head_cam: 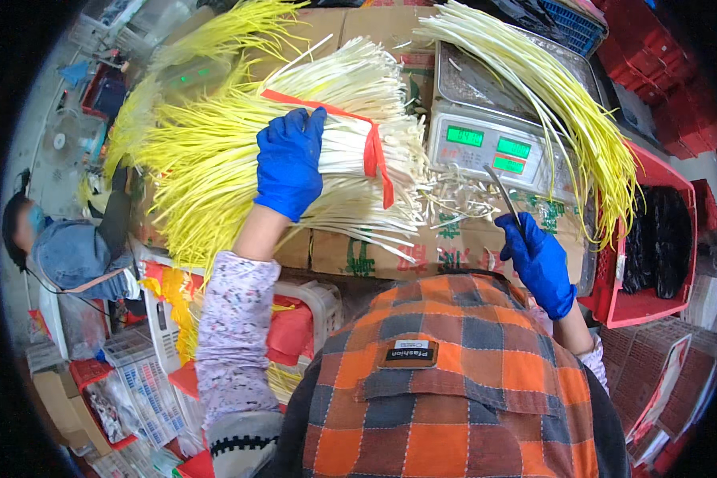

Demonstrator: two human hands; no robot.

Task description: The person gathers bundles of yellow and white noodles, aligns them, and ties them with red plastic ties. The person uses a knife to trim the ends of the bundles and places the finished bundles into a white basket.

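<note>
My left hand (290, 164), in a blue glove, grips the top of a thick bundle of yellow chives (212, 152). Their yellow leaf ends spread to the left, and the white stalk ends point right. A red tape (373, 149) lies over the white part, one end hanging loose; whether it goes underneath is hidden. In my blue-gloved right hand (538, 260) is a knife (503, 190), its blade angled up towards the digital scale (439, 138). Trimmed white stalk ends (463, 194) litter the cardboard (328, 254) between bundle and knife.
More loose chives (544, 83) drape across the scale and over its right side. To the right stands a red crate (648, 308) holding black plastic. A person (74, 251) works at the left, beside other chives (215, 39). Plastic baskets (146, 382) stand at lower left.
</note>
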